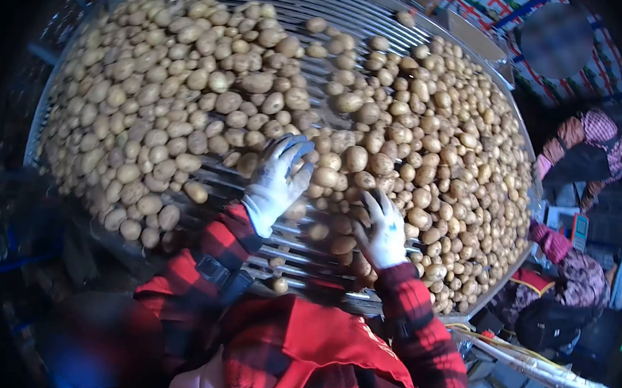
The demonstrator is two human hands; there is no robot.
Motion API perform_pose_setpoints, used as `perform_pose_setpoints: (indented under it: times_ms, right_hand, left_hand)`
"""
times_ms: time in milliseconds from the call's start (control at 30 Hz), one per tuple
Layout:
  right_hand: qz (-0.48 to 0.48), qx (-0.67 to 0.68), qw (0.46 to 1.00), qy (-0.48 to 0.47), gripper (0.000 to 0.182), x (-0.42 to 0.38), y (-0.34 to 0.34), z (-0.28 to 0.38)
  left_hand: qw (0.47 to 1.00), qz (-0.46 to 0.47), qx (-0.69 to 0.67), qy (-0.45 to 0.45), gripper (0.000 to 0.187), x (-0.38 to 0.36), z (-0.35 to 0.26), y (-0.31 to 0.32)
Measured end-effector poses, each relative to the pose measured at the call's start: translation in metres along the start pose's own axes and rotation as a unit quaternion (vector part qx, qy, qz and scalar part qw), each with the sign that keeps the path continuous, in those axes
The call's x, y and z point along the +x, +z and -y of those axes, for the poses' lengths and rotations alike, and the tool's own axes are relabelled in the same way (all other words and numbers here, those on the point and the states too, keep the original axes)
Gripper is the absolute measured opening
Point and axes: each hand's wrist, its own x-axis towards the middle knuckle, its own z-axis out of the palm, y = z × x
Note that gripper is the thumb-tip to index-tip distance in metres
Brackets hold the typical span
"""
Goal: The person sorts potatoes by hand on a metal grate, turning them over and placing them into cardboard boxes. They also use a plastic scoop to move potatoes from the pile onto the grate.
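My left hand, in a white glove with dark grey fingertips, reaches over the metal bars with its fingers apart, against the potatoes at the middle of the table. To its right, my right hand wears a similar glove. Its fingers are spread and touch the near side of the potatoes there. Neither hand grips a potato that I can see. A broad heap of potatoes covers the left side, and another heap of potatoes covers the right. A few loose ones lie between my forearms.
Two people are at the right edge, one in a checked head covering and one in a patterned sleeve. Pale pipes run at lower right. A patterned cloth hangs at upper right. A raised metal rim borders the table.
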Motion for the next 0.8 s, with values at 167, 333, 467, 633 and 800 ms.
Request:
perform_pose_setpoints:
  times_ms: [167,333,467,633,800]
  right_hand:
    - [-0.107,-0.104,0.989,-0.016,0.065,0.077,0.033,0.004]
    - [-0.152,-0.126,0.979,0.048,0.068,0.099,0.052,-0.026]
    - [-0.221,-0.174,0.957,0.066,0.056,0.111,0.034,-0.058]
    - [-0.167,-0.344,0.907,0.175,0.056,0.079,-0.010,-0.171]
    - [-0.130,-0.358,0.910,0.163,0.037,0.060,-0.058,-0.266]
  left_hand:
    - [0.990,0.107,0.084,0.035,0.048,0.051,0.001,0.038]
    - [0.965,0.154,0.212,0.019,0.053,0.056,0.007,0.080]
    - [0.961,0.172,0.215,0.030,0.051,0.058,0.004,0.073]
    - [0.959,0.180,0.216,0.028,0.051,0.058,0.002,0.073]
    - [0.961,0.175,0.212,0.032,0.051,0.065,-0.002,0.076]
